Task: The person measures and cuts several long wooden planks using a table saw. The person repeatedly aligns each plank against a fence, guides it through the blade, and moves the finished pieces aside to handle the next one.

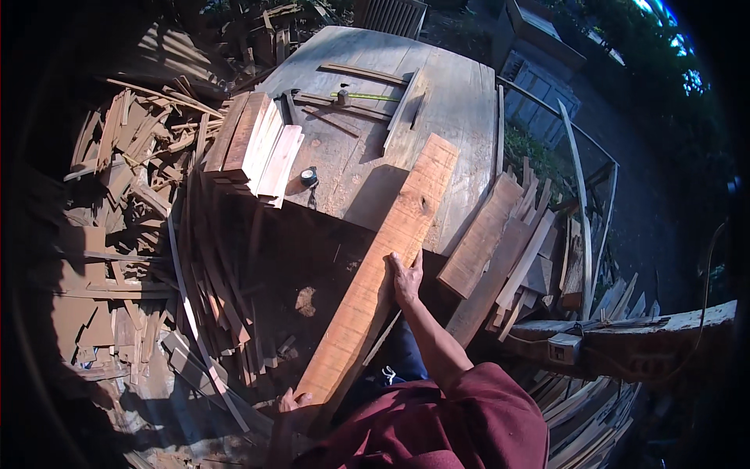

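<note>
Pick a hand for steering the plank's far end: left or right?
Right, I'd say. The right hand holds the plank partway up its right edge, nearer the far end over the table; the left hand is down at the near end.

Hard sun on my plank (397,223) and the tabletop (473,148); crisp shadow just left of the plank. Pale stacked boards (269,148) near clipping. Foliage (625,31) dark, blown-out spots. Fisheye bends straight edges, rim goes black.
</note>
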Available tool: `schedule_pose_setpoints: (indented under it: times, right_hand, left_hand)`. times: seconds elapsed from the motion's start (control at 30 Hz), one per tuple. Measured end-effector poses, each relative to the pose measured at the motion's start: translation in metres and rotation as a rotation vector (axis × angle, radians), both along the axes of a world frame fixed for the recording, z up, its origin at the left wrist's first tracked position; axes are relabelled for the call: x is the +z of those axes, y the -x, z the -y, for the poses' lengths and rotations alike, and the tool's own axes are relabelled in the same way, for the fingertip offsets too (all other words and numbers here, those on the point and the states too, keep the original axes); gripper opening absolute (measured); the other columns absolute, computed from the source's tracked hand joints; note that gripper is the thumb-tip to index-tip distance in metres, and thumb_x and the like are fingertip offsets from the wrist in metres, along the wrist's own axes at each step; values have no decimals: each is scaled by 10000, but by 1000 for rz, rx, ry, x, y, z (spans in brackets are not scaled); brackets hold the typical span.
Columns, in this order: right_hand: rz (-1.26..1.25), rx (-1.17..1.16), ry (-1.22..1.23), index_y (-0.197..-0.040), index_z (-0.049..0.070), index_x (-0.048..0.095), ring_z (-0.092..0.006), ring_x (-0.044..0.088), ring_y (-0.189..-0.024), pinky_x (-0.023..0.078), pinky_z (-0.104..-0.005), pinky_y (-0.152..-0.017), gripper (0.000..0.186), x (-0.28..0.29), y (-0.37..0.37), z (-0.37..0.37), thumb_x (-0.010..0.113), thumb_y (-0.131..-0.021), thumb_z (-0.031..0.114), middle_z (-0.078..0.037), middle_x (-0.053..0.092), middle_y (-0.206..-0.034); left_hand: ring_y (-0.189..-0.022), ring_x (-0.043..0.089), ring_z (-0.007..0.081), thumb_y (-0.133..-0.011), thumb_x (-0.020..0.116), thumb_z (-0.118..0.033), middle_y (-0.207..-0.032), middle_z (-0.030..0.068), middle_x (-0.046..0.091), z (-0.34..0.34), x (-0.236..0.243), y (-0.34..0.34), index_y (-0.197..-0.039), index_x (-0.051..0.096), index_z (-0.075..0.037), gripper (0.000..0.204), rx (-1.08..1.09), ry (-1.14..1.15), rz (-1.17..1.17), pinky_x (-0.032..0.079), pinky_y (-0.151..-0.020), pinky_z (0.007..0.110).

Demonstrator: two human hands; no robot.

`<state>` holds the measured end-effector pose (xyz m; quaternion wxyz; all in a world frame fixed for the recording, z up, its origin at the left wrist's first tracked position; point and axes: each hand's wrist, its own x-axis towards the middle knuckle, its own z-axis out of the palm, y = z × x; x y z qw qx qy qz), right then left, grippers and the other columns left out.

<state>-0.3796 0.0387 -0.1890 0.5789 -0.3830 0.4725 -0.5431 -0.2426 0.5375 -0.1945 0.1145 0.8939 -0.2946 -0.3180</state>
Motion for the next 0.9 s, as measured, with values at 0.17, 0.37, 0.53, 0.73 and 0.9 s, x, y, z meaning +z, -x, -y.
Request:
schedule_pose_setpoints:
  times: [0.17,0.37,0.53,0.73,0.9]
  right_hand:
    - [-262,175,-46,-1465,35,431,-215,653,-1068,546,-338,-912,660,-35,0,33,763,-903,131,-142,660,-1239]
    - [-463,209,-70,-1475,38,423,-297,648,-1132,521,-376,-968,707,-26,-24,54,757,-896,270,-202,647,-1284]
    - [-877,218,-15,-1469,7,422,-421,552,-1225,464,-453,-1038,793,-36,-32,84,742,-873,421,-272,540,-1365]
    - [-1192,140,122,-1453,-52,402,-404,402,-1335,327,-517,-1116,901,-58,-73,94,736,-850,528,-225,470,-1391]
    - [-1204,143,79,-1458,-43,403,-396,390,-1352,325,-524,-1113,896,-64,-71,115,727,-856,535,-218,467,-1407]
  left_hand:
    - [-1225,570,461,-850,723,-554,-1273,293,624,41,2,39,-1307,571,83,799,114,60,-203,427,-1056,505]
    - [-1090,658,427,-908,706,-430,-1125,272,676,86,45,34,-1227,635,34,568,-10,181,-175,512,-905,477]
    - [-976,688,446,-924,667,-494,-969,269,700,109,39,15,-1094,680,38,558,154,-13,-234,526,-825,496]
    - [-1011,653,501,-952,564,-587,-987,316,680,93,-38,-33,-1074,670,38,646,96,-100,-145,511,-825,533]
    - [-1034,658,494,-965,572,-539,-1030,309,692,126,-39,-28,-1110,661,39,603,88,-162,-48,514,-847,526]
